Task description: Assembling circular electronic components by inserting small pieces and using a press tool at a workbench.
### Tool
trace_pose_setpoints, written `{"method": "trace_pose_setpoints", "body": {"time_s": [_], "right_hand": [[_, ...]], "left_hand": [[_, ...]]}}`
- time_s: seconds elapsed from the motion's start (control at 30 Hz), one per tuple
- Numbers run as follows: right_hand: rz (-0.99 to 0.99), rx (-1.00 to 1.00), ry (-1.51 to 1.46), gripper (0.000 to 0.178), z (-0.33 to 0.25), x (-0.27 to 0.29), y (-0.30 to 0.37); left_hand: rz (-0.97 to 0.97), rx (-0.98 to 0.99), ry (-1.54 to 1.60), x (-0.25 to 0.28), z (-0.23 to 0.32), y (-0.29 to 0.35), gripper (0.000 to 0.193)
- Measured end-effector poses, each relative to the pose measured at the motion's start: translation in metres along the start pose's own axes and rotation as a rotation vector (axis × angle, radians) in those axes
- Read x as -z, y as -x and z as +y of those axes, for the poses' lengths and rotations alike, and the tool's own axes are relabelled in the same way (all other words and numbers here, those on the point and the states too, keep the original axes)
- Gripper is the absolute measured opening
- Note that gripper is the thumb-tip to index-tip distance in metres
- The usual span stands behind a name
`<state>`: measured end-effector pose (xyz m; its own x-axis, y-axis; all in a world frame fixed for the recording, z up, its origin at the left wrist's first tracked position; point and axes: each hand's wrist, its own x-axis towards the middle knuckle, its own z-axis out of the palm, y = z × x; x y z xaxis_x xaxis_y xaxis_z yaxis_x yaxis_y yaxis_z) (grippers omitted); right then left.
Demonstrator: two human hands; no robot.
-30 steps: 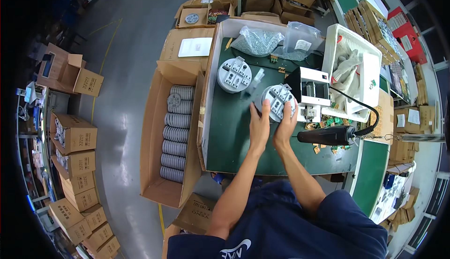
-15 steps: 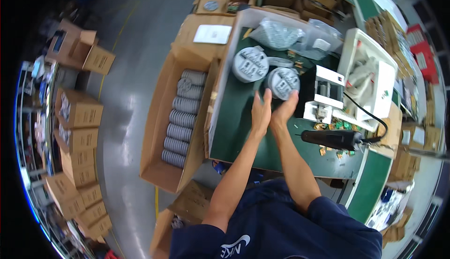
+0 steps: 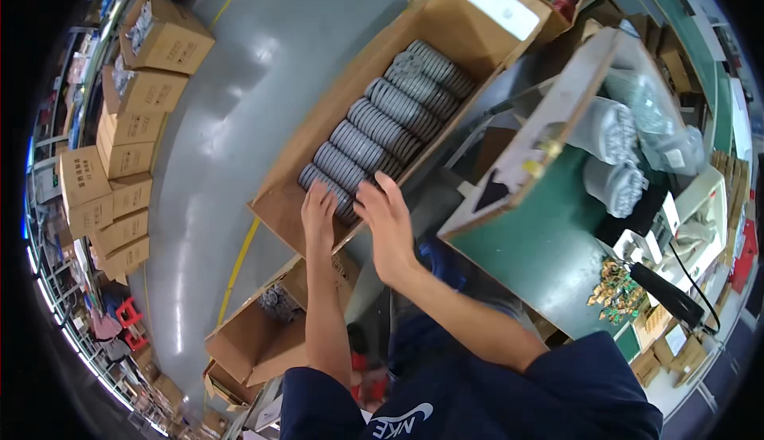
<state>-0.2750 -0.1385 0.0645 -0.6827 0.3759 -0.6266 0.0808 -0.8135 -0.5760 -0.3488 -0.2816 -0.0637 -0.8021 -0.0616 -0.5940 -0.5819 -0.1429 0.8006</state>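
Note:
Several rows of grey round discs [image 3: 390, 110], each row lying on its side, fill a long open cardboard carton [image 3: 298, 149]. At the carton's near end, my left hand [image 3: 320, 213] reaches over the nearest row with its fingers stretched out. Just to its right, my right hand [image 3: 387, 229] hovers by that row's other end, fingers apart and nothing seen in them. Whether the fingertips touch the discs is hard to tell. On the green bench [image 3: 525, 241] at the right stand two upright stacks of grey discs [image 3: 606, 130].
A raised cardboard side panel [image 3: 549, 134] edges the bench. A black-handled tool [image 3: 667, 293], a white-and-black device [image 3: 637, 241] and small green-and-gold parts [image 3: 617, 293] are on the right. Another open carton [image 3: 247, 332] sits lower left; stacked boxes [image 3: 131, 122] line the aisle.
Both hands have left the grey disc stack on the bench and moved left to the long carton. The view has turned toward the carton.

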Motion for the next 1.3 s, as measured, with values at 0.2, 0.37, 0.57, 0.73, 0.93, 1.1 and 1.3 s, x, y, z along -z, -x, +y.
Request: {"method": "trace_pose_setpoints", "body": {"time_s": [0.2,0.37,0.57,0.73,0.93,1.1,1.3], "right_hand": [[0.885,-0.211,0.375,0.053,0.154,0.068,-0.255],[0.982,-0.309,0.538,0.054,0.192,0.151,-0.341],[0.760,-0.318,0.258,0.064,0.239,0.241,-0.394],[0.590,-0.305,0.061,0.071,0.231,0.278,-0.409],[0.739,-0.306,0.062,0.088,0.198,0.222,-0.391],[0.688,-0.354,0.138,0.092,0.188,0.232,-0.395],[0.700,-0.330,0.257,0.100,0.198,0.221,-0.394]], "left_hand": [[-0.054,0.057,-0.463,-0.008,-0.098,-0.159,0.064],[-0.149,-0.056,-0.797,-0.085,-0.127,-0.249,0.078],[0.070,-0.116,-0.971,-0.159,-0.179,-0.335,0.100],[0.126,-0.037,-1.084,-0.182,-0.203,-0.339,0.112],[0.153,-0.062,-1.115,-0.167,-0.201,-0.362,0.120],[0.143,-0.063,-1.096,-0.180,-0.211,-0.359,0.124],[0.151,-0.109,-1.041,-0.164,-0.211,-0.363,0.116]]}}
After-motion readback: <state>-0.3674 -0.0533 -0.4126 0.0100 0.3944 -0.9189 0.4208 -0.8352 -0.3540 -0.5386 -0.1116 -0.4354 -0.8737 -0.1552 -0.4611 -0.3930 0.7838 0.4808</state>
